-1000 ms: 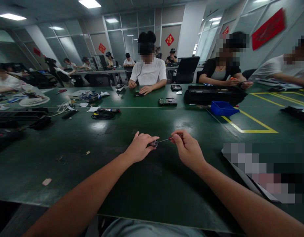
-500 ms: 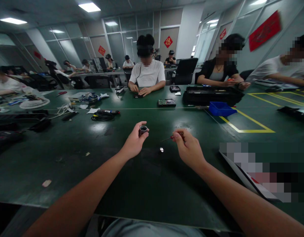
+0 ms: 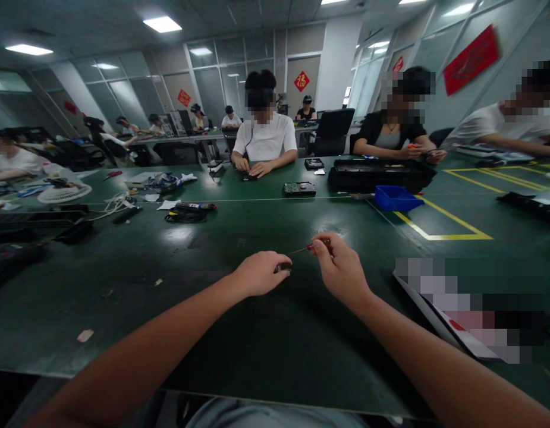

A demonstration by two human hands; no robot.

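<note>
My left hand [image 3: 261, 273] is closed around a small dark cylindrical part [image 3: 284, 268], only partly visible between thumb and fingers. It sits low over the green table [image 3: 257, 351], palm turned down. A thin screwdriver [image 3: 300, 250] with a reddish handle end is gripped in my right hand [image 3: 339, 264], its shaft pointing left just above the part. The tip comes close to my left fingers; whether it touches them I cannot tell. The small shiny piece that lay between the hands is hidden now.
Beyond my hands lie a hard drive [image 3: 299, 188], a blue tray [image 3: 397, 198], a long black casing [image 3: 382, 175] and a coiled black cable [image 3: 189, 212]. Right of my arm is a pale, partly blurred-out sheet [image 3: 429, 309]. A person in a white shirt [image 3: 268, 137] works opposite.
My left hand has moved right and down with the cylindrical part, turning over so its ring-shaped opening no longer shows. The shiny piece has become covered. My right hand has barely moved.
</note>
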